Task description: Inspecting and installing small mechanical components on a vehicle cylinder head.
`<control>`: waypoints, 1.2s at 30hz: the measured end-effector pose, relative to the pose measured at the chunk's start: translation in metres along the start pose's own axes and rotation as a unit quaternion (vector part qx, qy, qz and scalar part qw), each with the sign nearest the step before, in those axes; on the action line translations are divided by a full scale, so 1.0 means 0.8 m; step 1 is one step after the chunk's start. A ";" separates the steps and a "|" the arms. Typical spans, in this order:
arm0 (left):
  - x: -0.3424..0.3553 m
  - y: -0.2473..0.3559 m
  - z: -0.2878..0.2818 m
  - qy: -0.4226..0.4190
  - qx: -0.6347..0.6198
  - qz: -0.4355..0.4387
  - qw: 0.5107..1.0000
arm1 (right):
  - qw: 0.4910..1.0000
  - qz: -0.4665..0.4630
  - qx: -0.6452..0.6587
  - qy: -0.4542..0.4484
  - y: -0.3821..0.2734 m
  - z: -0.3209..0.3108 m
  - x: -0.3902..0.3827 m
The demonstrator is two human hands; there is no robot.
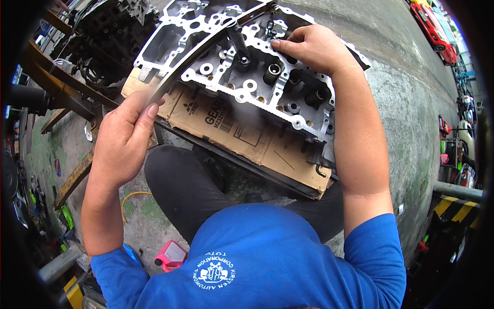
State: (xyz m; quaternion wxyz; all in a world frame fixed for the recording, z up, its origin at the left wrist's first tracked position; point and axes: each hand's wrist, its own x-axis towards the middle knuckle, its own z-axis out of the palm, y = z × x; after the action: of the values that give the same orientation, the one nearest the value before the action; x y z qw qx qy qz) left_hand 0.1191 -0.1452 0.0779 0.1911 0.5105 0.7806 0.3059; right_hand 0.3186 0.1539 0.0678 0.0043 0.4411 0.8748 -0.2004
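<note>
A silvery cylinder head (297, 122) lies in front of me on flattened cardboard. My left hand (125, 135) is closed around the near end of a long metal lever bar (193, 57), which slants up and across the head. From the bar a short metal tube (237, 43) reaches down into one of the head's pockets. Near the bar's far end hangs a dark chain-like link (270, 26). My right hand (318, 50) rests at the head's far side, thumb and fingers drawn together; whatever they hold is hidden. Dark valve springs (272, 73) stand in nearby pockets.
Brown cardboard (247, 141) covers a low dark stand between my knees. At the far left are a dark engine block (110, 38) and a rusty yellow metal frame (72, 177). A pink bottle (171, 256) lies on the floor by my left side. A red car (435, 31) stands far right.
</note>
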 end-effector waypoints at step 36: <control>-0.003 -0.001 0.001 0.005 -0.007 -0.006 1.000 | 0.983 -0.136 -0.045 0.115 -0.003 0.015 0.009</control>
State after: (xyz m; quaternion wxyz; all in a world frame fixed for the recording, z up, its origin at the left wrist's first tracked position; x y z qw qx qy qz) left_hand 0.1205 -0.1475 0.0769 0.1927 0.5029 0.7823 0.3130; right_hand 0.3103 0.1538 0.0566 -0.1036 0.3372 0.9296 -0.1070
